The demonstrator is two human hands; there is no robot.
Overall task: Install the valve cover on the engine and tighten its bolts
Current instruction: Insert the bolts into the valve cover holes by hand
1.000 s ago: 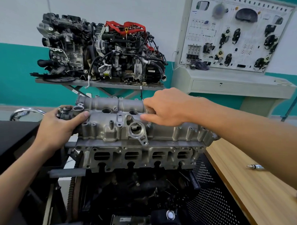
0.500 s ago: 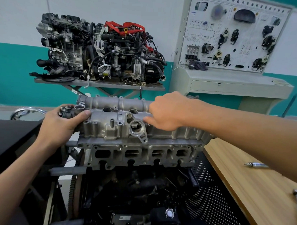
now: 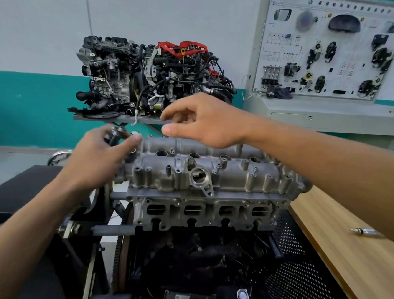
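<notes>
The grey cast valve cover lies along the top of the engine in front of me, with several bolt holes and a round port on its near face. My left hand is at the cover's left end, thumb against the casting and fingers around a small dark fitting there. My right hand hovers above the cover's far edge, lifted off it, fingers loosely spread and holding nothing.
A wooden bench runs along the right with a small metal tool on it. A black perforated panel sits beside the engine. Behind are a display engine on a stand and a training board.
My right hand has lifted off the cover's top and opened, now hovering above it. My left hand has shifted slightly up at the left end. The camera view has moved closer.
</notes>
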